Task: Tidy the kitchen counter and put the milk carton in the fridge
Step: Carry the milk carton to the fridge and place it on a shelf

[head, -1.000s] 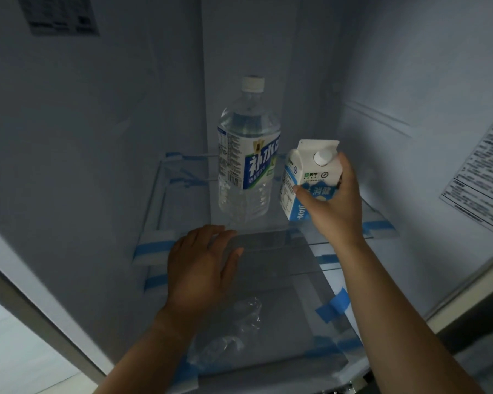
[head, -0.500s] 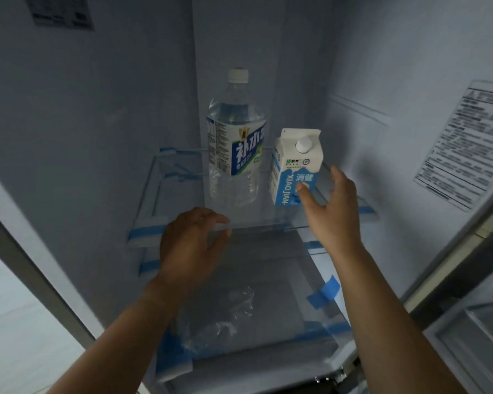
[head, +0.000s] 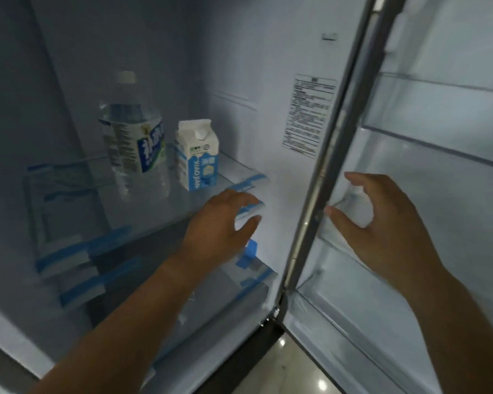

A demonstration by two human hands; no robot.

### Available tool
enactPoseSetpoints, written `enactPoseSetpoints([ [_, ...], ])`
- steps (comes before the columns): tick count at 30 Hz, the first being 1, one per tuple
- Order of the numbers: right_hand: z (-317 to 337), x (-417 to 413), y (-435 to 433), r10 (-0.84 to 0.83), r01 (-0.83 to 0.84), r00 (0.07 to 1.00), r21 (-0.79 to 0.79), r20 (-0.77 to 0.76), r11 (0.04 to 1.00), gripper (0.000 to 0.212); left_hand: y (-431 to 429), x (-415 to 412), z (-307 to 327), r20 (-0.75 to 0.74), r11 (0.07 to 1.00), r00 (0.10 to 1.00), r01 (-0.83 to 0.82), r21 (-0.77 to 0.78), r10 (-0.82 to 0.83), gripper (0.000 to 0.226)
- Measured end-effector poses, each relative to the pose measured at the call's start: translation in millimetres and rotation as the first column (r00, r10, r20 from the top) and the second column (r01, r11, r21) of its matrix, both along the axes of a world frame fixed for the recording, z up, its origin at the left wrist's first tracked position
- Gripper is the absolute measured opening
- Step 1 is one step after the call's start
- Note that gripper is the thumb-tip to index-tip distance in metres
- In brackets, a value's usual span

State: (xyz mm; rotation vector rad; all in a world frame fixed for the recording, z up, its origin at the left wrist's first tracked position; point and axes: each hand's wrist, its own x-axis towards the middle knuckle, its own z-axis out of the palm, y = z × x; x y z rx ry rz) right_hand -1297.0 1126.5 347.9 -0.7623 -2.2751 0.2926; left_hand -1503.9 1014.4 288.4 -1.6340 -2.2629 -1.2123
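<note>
**Already shelved: carton stands beyond the left hand**

Upright on the glass shelf [head: 241, 173] inside the fridge [head: 254, 66], the milk carton [head: 198, 157] has its long axis vertical and its cap on top. Neither hand touches it. It lies beyond the left hand [head: 219, 220], up and a little to that hand's left, and a water bottle [head: 134, 137] stands just beside it on the far side.

The left hand is the nearer one. It hovers over the shelf's front edge with its fingers loose and spread, holding nothing. The right hand [head: 382, 220] is well apart from the carton, out at the inside of the open door [head: 439, 166]. Its thumb and fingers are curved wide and grip nothing. Whether it touches the door I cannot tell.

I count one carton, one bottle and two empty hands. The carton looks placed, so shutting the door seems to come next.
</note>
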Motion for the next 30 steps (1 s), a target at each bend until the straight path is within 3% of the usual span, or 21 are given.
enactPoseSetpoints([
  [7, -24.4, 103.4, -12.1, -0.315, 0.326, 0.919, -0.008, 0.236, 0.945, 0.024, 50.1, 78.5, 1.4, -0.134, 0.930, 0.923, 0.366, 0.024, -0.360, 0.047],
  [9, -27.4, 119.2, -14.2, -0.362, 0.376, 0.893, 0.000, 0.269, 0.927, 0.011, 58.9, 96.2, -0.2, -0.145, 0.912, 0.905, 0.408, 0.033, -0.399, 0.047],
  [13, -27.2, 136.6, -19.7, -0.388, 0.401, 0.875, 0.017, 0.289, 0.916, 0.007, 69.7, 117.2, -3.1, -0.183, 0.896, 0.880, 0.445, -0.007, -0.438, 0.047],
  [22, -25.2, 200.4, -28.6, -0.390, 0.400, 0.886, 0.011, 0.250, 0.916, 0.017, 61.3, 140.8, -11.3, -0.216, 0.943, 0.919, 0.332, -0.018, -0.328, 0.056],
  [27, -32.4, 221.9, -40.3, -0.278, 0.279, 0.926, 0.037, 0.256, 0.960, 0.036, 52.0, 204.7, -4.9, -0.256, 0.938, 0.906, 0.346, -0.008, -0.337, 0.045],
  [30, -33.3, 238.6, -45.3, -0.195, 0.189, 0.941, 0.050, 0.277, 0.981, 0.048, 47.6, 234.1, -11.8, -0.203, 0.954, 0.934, 0.299, 0.001, -0.293, 0.046],
])
